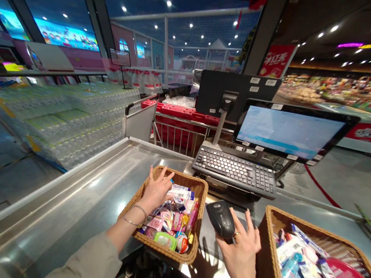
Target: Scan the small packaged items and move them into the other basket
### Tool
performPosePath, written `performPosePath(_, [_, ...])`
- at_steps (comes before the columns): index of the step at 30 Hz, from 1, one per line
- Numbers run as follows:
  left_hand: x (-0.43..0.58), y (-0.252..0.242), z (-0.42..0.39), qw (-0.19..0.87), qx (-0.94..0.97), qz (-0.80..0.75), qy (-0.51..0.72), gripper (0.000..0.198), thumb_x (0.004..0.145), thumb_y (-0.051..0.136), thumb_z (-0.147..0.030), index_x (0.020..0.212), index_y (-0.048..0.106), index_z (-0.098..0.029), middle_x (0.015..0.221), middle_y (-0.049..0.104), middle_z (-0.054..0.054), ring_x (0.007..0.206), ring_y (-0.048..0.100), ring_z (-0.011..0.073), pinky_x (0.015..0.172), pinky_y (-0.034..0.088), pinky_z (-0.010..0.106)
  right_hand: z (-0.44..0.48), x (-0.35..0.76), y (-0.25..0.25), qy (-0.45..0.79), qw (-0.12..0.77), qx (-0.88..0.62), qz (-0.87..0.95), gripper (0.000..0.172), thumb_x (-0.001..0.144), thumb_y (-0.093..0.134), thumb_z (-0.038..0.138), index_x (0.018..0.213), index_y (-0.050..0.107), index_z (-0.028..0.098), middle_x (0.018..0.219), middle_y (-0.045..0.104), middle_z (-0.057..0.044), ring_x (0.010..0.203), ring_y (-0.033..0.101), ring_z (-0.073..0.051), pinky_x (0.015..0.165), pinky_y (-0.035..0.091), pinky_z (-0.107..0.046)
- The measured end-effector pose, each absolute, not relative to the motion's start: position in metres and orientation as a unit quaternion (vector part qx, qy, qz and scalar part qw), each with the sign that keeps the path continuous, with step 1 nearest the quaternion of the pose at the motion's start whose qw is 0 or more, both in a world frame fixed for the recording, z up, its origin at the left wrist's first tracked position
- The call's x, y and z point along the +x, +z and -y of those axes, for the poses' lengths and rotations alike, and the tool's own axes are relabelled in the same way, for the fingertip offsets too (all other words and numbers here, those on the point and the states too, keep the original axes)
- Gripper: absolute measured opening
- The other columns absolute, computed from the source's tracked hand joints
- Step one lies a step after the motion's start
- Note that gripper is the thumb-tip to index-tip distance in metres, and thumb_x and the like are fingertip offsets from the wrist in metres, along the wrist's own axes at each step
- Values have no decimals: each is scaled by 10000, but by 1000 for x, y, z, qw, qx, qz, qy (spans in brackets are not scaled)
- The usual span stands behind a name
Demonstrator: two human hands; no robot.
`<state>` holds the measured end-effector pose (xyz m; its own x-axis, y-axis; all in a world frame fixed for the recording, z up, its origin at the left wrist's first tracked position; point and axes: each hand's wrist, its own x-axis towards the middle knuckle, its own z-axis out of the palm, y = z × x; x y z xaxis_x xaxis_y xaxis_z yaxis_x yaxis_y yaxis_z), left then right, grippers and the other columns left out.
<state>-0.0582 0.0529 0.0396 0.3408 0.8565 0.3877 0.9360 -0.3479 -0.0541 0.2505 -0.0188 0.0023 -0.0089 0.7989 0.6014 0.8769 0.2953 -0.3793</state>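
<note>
My left hand [157, 190] reaches into a wicker basket [200, 189] full of small packaged goods [171, 224], fingers spread and resting on the packets at its far left. My right hand [242, 248] holds a black handheld barcode scanner [220, 217] between the two baskets, fingers wrapped under it with some raised. A ring shows on one finger, and bracelets circle my left wrist.
A second wicker basket [272, 220] with toothpaste boxes and a red disc sits at right. Behind are a keyboard [235, 169], a touchscreen monitor [289, 133] and a customer display [234, 93]. The steel checkout counter [74, 202] runs left; red shopping baskets [178, 111] stand beyond.
</note>
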Motion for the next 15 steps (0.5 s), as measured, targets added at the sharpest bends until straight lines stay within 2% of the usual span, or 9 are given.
performPosePath(3, [-39, 46, -53, 143, -802, 557, -163, 187, 758, 755, -318, 816, 615, -209, 1411, 550, 90, 1454, 232, 374, 1083, -82, 775, 22, 252, 6, -56, 384, -585, 712, 194, 746, 608, 391, 855, 705, 263, 1272, 646, -20, 1412, 312, -347, 1100, 191, -637])
performPosePath(10, [-3, 55, -56, 141, -796, 556, -191, 176, 777, 741, -286, 816, 594, -199, 1413, 546, 100, 1444, 257, 380, 1088, -48, 781, 30, 257, 12, -38, 376, -598, 706, 128, 743, 611, 350, 737, 679, 241, 1307, 623, -21, 1428, 276, -348, 1108, 173, -635])
performPosePath(15, [16, 58, -58, 143, -803, 541, -206, 180, 784, 736, -293, 805, 587, -194, 1406, 552, 109, 1435, 274, 391, 1085, -49, 787, 35, 258, 17, -55, 378, -599, 704, 95, 729, 618, 304, 759, 684, 243, 1300, 629, -10, 1427, 281, -343, 1116, 169, -626])
